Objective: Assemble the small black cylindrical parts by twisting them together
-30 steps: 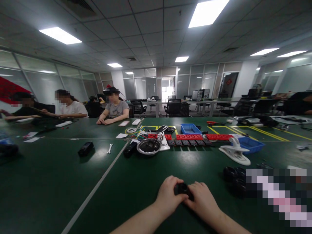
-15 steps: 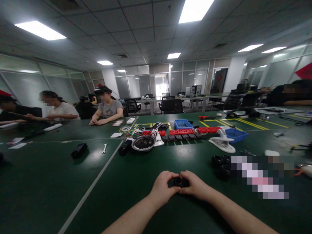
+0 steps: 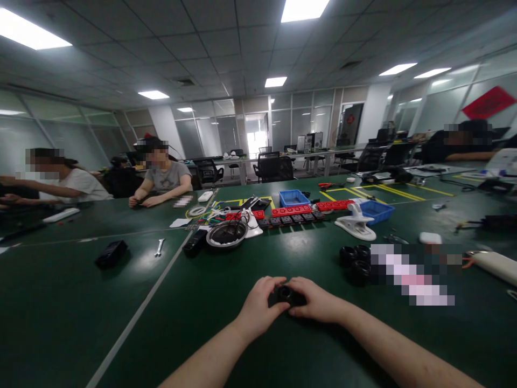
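Close in front of me, both hands grip a small black part with a round hole facing up. My left hand curls around its left side, thumb and fingers closed on it. From the other side my right hand holds it, and the fingers cover part of its body. What exactly the part is I cannot make out. Ahead and to the right sit several black round, ring-like parts, beside a blurred-out patch.
A round metal dish, a white clip stand, blue bins and red strips stand ahead on the green table. Leftward lie a wrench and a black device. Several people sit around.
My view has turned slightly right and down, so the scene sits further left. The black part has turned a little within my hands, and its round hole shows more to the left.
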{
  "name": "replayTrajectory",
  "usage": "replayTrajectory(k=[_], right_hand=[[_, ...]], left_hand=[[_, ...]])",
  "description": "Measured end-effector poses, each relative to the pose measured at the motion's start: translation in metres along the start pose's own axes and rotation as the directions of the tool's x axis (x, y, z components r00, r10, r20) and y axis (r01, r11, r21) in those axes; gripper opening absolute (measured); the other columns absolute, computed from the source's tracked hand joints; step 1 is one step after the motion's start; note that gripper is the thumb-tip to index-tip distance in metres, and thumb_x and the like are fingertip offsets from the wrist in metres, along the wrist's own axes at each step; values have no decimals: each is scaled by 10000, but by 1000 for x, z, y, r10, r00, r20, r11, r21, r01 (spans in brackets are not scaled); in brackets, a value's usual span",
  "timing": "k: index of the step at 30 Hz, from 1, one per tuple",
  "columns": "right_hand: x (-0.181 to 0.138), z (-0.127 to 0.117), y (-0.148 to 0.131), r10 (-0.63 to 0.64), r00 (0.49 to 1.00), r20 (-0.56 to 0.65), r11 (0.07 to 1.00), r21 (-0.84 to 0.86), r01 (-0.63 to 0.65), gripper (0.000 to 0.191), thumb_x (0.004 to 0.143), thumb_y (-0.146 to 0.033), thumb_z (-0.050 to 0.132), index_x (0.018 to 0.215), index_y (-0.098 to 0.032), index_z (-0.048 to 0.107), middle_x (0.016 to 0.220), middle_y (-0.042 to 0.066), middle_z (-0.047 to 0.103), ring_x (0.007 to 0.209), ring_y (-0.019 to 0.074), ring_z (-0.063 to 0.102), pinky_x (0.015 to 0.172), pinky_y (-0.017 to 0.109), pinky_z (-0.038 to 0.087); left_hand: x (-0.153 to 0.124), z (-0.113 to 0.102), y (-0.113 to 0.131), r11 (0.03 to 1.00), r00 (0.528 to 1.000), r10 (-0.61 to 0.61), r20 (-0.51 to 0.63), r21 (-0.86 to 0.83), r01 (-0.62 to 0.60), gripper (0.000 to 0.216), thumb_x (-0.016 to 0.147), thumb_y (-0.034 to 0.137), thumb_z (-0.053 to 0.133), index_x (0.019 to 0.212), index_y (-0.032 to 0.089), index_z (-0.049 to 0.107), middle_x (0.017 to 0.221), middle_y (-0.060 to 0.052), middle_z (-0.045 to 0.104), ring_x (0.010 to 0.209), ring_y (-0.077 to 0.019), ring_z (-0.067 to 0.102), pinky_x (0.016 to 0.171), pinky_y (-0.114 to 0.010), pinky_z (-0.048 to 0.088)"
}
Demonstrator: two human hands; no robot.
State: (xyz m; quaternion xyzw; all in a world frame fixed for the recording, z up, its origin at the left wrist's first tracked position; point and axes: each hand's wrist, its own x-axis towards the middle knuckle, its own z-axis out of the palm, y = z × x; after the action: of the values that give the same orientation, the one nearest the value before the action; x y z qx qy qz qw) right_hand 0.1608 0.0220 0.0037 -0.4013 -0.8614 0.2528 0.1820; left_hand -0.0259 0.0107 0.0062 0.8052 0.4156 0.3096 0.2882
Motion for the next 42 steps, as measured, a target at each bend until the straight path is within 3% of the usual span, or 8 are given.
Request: replayTrajectory(k=[5, 8, 13, 18, 25, 31, 36, 42], right_hand=[[4, -2, 7, 103, 993, 49, 988, 113, -108, 209, 616, -216, 678, 757, -148, 540, 741, -10, 521, 679, 132, 488, 573, 214, 365], [6, 7, 1, 150, 987, -55, 985, -81, -154, 254, 616, -329, 676, 728, -153, 530, 712, 2, 535, 655, 144, 478, 557, 232, 339], [5, 17, -12, 82, 978, -190, 900, -407, -154, 293, 692, -423, 586, 798, -152, 554, 767, 58, 578, 748, 209, 505, 696, 330, 338], [0, 11, -10, 31, 987, -160, 965, -253, -71, 415, 643, -422, 645, 956, -173, 534, 920, 59, 558, 848, 212, 492, 734, 318, 361], [1, 5, 3, -8, 998, -62, 1000, -27, 7, 179, 654, -222, 649, 798, -155, 565, 810, 16, 565, 755, 158, 504, 656, 246, 371], [3, 11, -5, 120, 984, -134, 970, -193, -145, 296, 607, -384, 674, 728, -159, 525, 724, 15, 552, 669, 157, 486, 560, 239, 333], [3, 17, -16, 105, 979, -175, 905, -391, -167, 252, 678, -382, 591, 775, -157, 534, 777, 55, 581, 733, 196, 503, 660, 301, 347], [2, 13, -12, 61, 986, -157, 945, -308, -108, 385, 662, -393, 615, 953, -156, 531, 897, 64, 563, 836, 215, 489, 741, 333, 350]], left_hand=[[3, 1, -1, 1000, 1000, 26, 3, -2, -26, 321, 656, 173, 665, 960, 238, 587, 921, -8, 568, 894, -189, 504, 760, -291, 395], [3, 4, -2, 999, 998, -29, -62, 44, 31, 309, 622, 204, 697, 910, 210, 583, 887, -8, 553, 854, -187, 508, 733, -291, 401], [0, 7, 0, 992, 989, -34, -143, 119, 52, 280, 654, 215, 665, 916, 195, 567, 899, -23, 548, 870, -199, 501, 763, -320, 399], [-2, 6, 0, 994, 994, 64, -88, 93, -55, 334, 701, 154, 607, 1020, 234, 549, 956, -21, 561, 930, -193, 496, 822, -324, 392], [-3, 6, -5, 996, 996, 73, -59, 55, -70, 355, 710, 155, 602, 1051, 237, 546, 999, -31, 567, 960, -195, 499, 853, -333, 389], [-2, 8, 0, 996, 995, -12, -104, 91, 21, 288, 637, 191, 673, 906, 205, 569, 898, -19, 549, 875, -203, 509, 760, -319, 406], [0, 10, 1, 991, 991, -50, -121, 120, 64, 275, 632, 193, 677, 875, 195, 548, 872, -12, 526, 852, -195, 498, 740, -309, 400], [1, 8, 2, 997, 997, -17, -77, 75, 23, 377, 672, 158, 634, 1026, 229, 526, 942, -23, 529, 890, -192, 489, 784, -305, 394]])
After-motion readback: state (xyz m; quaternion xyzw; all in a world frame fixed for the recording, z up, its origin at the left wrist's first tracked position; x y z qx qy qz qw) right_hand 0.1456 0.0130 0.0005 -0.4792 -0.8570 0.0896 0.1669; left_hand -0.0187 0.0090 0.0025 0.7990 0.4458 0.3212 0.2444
